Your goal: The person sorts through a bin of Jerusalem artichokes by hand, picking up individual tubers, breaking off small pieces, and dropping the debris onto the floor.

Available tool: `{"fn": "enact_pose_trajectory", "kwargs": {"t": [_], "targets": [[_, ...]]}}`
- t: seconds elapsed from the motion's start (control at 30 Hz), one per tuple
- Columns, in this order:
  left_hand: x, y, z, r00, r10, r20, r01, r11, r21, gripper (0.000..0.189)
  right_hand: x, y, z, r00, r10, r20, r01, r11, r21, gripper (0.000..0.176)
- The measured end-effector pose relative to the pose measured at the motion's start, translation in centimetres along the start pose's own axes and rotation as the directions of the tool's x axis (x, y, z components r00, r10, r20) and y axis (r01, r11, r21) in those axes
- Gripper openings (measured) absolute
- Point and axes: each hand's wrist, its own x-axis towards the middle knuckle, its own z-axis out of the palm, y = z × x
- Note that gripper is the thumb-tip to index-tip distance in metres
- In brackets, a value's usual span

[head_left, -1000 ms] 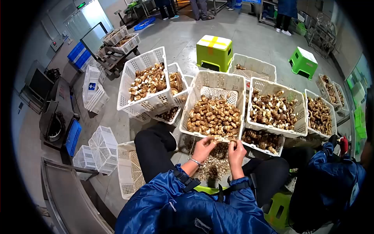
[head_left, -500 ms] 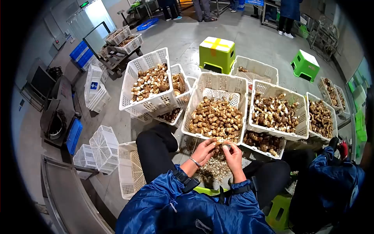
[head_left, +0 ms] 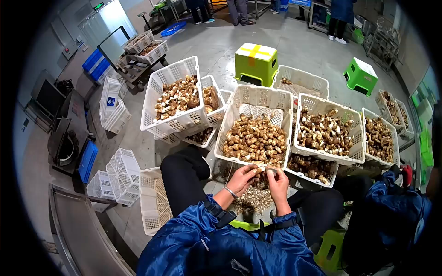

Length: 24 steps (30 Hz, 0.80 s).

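Observation:
My left hand [head_left: 241,181] pinches a small pale-and-brown mushroom [head_left: 260,166] by its left end, over the front rim of the middle crate. At its other end is my right hand [head_left: 278,185], fingers closed and thumb up; what lies inside those fingers is too small to tell. Just ahead, brown mushrooms [head_left: 254,138] fill much of the white perforated crate [head_left: 223,133]. Pale trimmings [head_left: 252,198] lie in a heap below my hands, between my knees.
Crates of mushrooms stand to the left [head_left: 152,108] and right [head_left: 329,156]. Beyond them are a yellow-green stool [head_left: 255,69] and a green stool [head_left: 360,78]. A co-worker in a blue sleeve [head_left: 391,202] sits close on my right. Empty white crates [head_left: 124,177] stand at left.
My right thumb and fingers have shifted slightly at the mushroom's right end. My left hand keeps its pinch in nearly the same place; the crates have not moved.

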Motion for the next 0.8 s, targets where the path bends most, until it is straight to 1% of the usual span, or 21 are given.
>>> {"fn": "enact_pose_trajectory", "kwargs": {"t": [0.1, 0.13, 0.2, 0.23, 0.27, 0.37, 0.4, 0.43, 0.5, 0.53, 0.63, 0.67, 0.7, 0.77, 0.8], "targets": [[0.0, -0.1, -0.1, 1.0, -0.011, -0.027, 0.012, 1.0, 0.018, 0.025, -0.2, -0.5, 0.1, 0.995, -0.045, 0.089, 0.05, 0.997, -0.058, 0.012], [0.0, 0.1, 0.2, 0.999, -0.016, -0.045, 0.018, 0.999, 0.04, 0.025, -0.1, -0.5, 0.3, 0.992, -0.105, 0.065, 0.111, 0.989, -0.098, 0.012], [-0.2, 0.4, 0.5, 0.996, -0.039, -0.084, 0.048, 0.993, 0.106, 0.026, -0.3, -1.5, 0.1, 0.999, 0.018, 0.049, -0.013, 0.995, -0.096, 0.013], [-0.1, 0.4, 0.5, 0.996, -0.057, -0.07, 0.062, 0.995, 0.077, 0.026, -0.3, -1.9, 0.0, 0.996, 0.079, 0.041, -0.075, 0.993, -0.094, 0.014], [-0.1, 0.4, 0.5, 0.996, -0.074, -0.056, 0.077, 0.996, 0.048, 0.026, -0.2, -1.3, 0.2, 0.999, 0.034, 0.02, -0.033, 0.998, -0.062, 0.013], [-0.2, 0.5, 0.6, 0.995, -0.096, -0.032, 0.096, 0.995, 0.001, 0.027, 0.0, 0.5, 0.2, 1.0, 0.021, -0.023, -0.021, 1.0, 0.007, 0.013], [-0.2, 0.5, 0.5, 0.994, -0.105, -0.033, 0.105, 0.994, -0.007, 0.028, 0.0, -0.1, 0.2, 0.999, 0.038, -0.023, -0.038, 0.999, 0.007, 0.013], [-0.2, 0.5, 0.4, 0.993, -0.114, -0.034, 0.114, 0.993, -0.014, 0.028, -0.1, -0.6, 0.2, 1.0, 0.005, -0.004, -0.005, 0.998, -0.056, 0.012], [-0.2, 0.2, 0.5, 0.995, -0.079, -0.063, 0.08, 0.997, 0.016, 0.028, -0.3, -1.6, 0.3, 0.998, -0.058, 0.039, 0.064, 0.982, -0.178, 0.012], [-0.2, 0.2, 0.4, 0.996, -0.067, -0.066, 0.07, 0.997, 0.041, 0.028, 0.0, -0.9, 0.3, 0.973, -0.219, 0.078, 0.232, 0.941, -0.247, 0.011], [-0.2, 0.2, 0.7, 0.992, -0.058, -0.111, 0.072, 0.989, 0.129, 0.028, -0.1, -1.2, 0.7, 0.957, -0.283, 0.068, 0.29, 0.915, -0.279, 0.009], [-0.2, 0.3, 0.7, 0.99, -0.066, -0.122, 0.084, 0.986, 0.145, 0.028, -0.2, -1.4, 0.8, 0.972, -0.235, 0.025, 0.233, 0.938, -0.255, 0.009], [-0.2, 0.3, 0.7, 0.988, -0.074, -0.132, 0.095, 0.982, 0.161, 0.028, -0.3, -1.6, 0.2, 0.998, -0.048, 0.042, 0.059, 0.952, -0.299, 0.008], [-0.2, 0.3, 0.6, 0.987, -0.078, -0.143, 0.102, 0.981, 0.167, 0.031, -0.2, -1.2, 0.2, 0.997, -0.08, 0.02, 0.083, 0.955, -0.284, 0.009], [-0.1, 0.2, 0.5, 0.986, -0.079, -0.149, 0.104, 0.98, 0.169, 0.032, -0.2, -1.0, 0.4, 0.999, -0.047, 0.002, 0.046, 0.978, -0.205, 0.01]]}}
